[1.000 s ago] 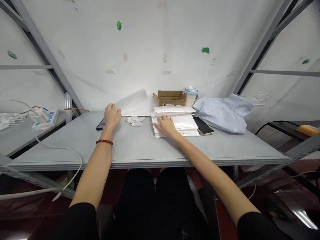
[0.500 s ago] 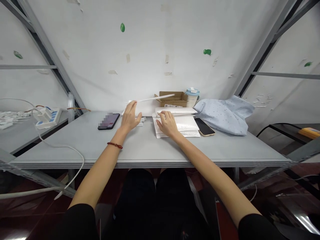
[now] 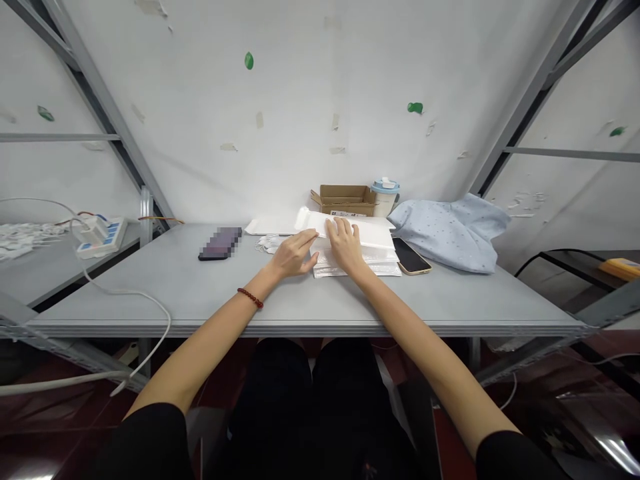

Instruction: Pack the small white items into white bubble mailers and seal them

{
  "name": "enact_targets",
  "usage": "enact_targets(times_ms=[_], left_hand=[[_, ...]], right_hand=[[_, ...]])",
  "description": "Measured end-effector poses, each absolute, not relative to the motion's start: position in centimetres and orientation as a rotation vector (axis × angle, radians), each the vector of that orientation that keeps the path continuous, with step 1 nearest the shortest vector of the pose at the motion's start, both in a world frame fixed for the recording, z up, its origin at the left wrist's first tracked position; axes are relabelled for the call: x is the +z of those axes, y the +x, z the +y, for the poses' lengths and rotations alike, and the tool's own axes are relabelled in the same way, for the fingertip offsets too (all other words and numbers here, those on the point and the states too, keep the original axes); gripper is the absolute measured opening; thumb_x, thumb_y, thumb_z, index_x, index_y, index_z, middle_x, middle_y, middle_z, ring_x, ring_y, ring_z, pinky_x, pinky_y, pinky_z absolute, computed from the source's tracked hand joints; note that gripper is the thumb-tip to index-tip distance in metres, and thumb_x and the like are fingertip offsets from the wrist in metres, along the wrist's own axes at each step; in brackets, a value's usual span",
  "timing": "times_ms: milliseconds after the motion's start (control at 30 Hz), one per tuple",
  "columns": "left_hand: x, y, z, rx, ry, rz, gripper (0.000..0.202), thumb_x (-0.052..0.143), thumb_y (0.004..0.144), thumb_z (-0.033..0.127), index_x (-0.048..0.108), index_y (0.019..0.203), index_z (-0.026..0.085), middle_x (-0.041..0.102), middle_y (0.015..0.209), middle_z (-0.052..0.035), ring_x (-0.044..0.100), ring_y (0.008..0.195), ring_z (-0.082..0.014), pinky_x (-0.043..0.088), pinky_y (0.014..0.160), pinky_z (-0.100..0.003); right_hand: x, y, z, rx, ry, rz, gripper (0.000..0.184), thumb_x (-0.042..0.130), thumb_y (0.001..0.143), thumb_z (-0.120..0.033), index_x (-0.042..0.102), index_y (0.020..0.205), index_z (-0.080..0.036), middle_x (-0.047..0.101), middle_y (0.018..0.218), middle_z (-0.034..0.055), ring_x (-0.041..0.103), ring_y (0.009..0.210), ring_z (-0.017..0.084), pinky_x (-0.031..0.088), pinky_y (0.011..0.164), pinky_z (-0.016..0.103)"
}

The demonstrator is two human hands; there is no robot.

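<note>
My left hand (image 3: 294,254) pinches the left edge of a white padded envelope (image 3: 370,231) that lies on top of a stack of white envelopes (image 3: 373,267) in the middle of the grey table (image 3: 250,300). With its fingers stretched out, my right hand (image 3: 345,243) rests flat on that top envelope. A few small white items (image 3: 269,243) lie just left of my left hand. Another white envelope (image 3: 267,225) lies flat behind them.
A dark phone (image 3: 220,243) lies to the left and a second phone (image 3: 413,257) right of the stack. A cardboard box (image 3: 345,196), a lidded cup (image 3: 384,194) and a pale blue cloth (image 3: 450,230) sit at the back. A power strip (image 3: 100,232) with cables is far left.
My left hand swung a white envelope from the left across to the stack and laid it on top. My right hand shifted up onto it.
</note>
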State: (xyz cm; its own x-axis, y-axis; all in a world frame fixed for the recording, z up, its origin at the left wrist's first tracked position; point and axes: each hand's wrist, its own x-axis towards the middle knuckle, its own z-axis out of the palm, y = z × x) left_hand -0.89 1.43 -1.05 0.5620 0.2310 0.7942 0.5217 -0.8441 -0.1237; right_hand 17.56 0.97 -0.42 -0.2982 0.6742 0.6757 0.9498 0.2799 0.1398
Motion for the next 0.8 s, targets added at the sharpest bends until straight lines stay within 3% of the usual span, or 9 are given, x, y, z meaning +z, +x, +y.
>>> enact_targets(times_ms=[167, 300, 400, 533, 667, 800], left_hand=[[-0.7, -1.1, 1.5, -1.394, -2.375, -0.909, 0.024, 0.046, 0.091, 0.029, 0.068, 0.091, 0.019, 0.068, 0.100, -0.0118, 0.061, 0.102, -0.0255, 0.050, 0.094, -0.047], [0.0, -2.2, 2.2, -1.698, -2.172, -1.335, 0.023, 0.047, 0.090, 0.032, 0.065, 0.096, 0.019, 0.066, 0.107, -0.0120, 0.055, 0.109, -0.0264, 0.047, 0.096, -0.046], [0.6, -3.1, 2.7, -2.003, -2.098, -1.726, 0.029, 0.054, 0.083, 0.037, 0.063, 0.102, 0.018, 0.065, 0.111, -0.0122, 0.058, 0.103, -0.0247, 0.051, 0.085, -0.040], [1.1, -3.9, 2.8, -2.358, -2.490, -2.046, 0.031, 0.063, 0.072, 0.042, 0.065, 0.087, 0.015, 0.067, 0.088, -0.0082, 0.063, 0.084, -0.0208, 0.052, 0.072, -0.033], [1.2, -3.8, 2.5, -2.525, -2.592, -2.113, 0.027, 0.074, 0.056, 0.035, 0.061, 0.069, 0.015, 0.063, 0.067, -0.0032, 0.059, 0.069, -0.0170, 0.048, 0.063, -0.029], [1.3, -3.7, 2.2, -2.530, -2.464, -2.233, 0.027, 0.077, 0.049, 0.030, 0.062, 0.065, 0.014, 0.061, 0.059, -0.0013, 0.058, 0.061, -0.0162, 0.045, 0.059, -0.028]], right_hand=[[0.0, 17.9, 0.8, -0.661, -1.532, -2.160, 0.051, 0.030, 0.095, -0.002, 0.047, 0.142, -0.010, 0.046, 0.145, 0.0234, 0.041, 0.134, 0.032, 0.041, 0.099, 0.047], [0.0, 17.8, 0.7, -0.647, -1.534, -2.185, 0.056, 0.029, 0.094, 0.001, 0.044, 0.146, -0.012, 0.043, 0.148, 0.0216, 0.038, 0.137, 0.031, 0.039, 0.103, 0.047], [-0.2, 17.5, 0.6, -0.653, -1.497, -2.213, 0.058, 0.027, 0.093, 0.002, 0.042, 0.147, -0.012, 0.042, 0.150, 0.0204, 0.037, 0.139, 0.030, 0.037, 0.105, 0.048], [-0.3, 16.9, 0.3, -0.669, -1.415, -2.277, 0.058, 0.026, 0.093, 0.002, 0.041, 0.148, -0.013, 0.039, 0.152, 0.0187, 0.035, 0.142, 0.029, 0.036, 0.108, 0.050], [-0.4, 16.2, -0.2, -0.660, -1.347, -2.365, 0.055, 0.026, 0.096, -0.001, 0.040, 0.149, -0.011, 0.034, 0.155, 0.0187, 0.031, 0.144, 0.029, 0.035, 0.111, 0.051], [-0.5, 15.7, -0.5, -0.671, -1.303, -2.410, 0.058, 0.028, 0.094, 0.001, 0.036, 0.151, -0.008, 0.029, 0.157, 0.0208, 0.027, 0.146, 0.031, 0.034, 0.111, 0.052]])
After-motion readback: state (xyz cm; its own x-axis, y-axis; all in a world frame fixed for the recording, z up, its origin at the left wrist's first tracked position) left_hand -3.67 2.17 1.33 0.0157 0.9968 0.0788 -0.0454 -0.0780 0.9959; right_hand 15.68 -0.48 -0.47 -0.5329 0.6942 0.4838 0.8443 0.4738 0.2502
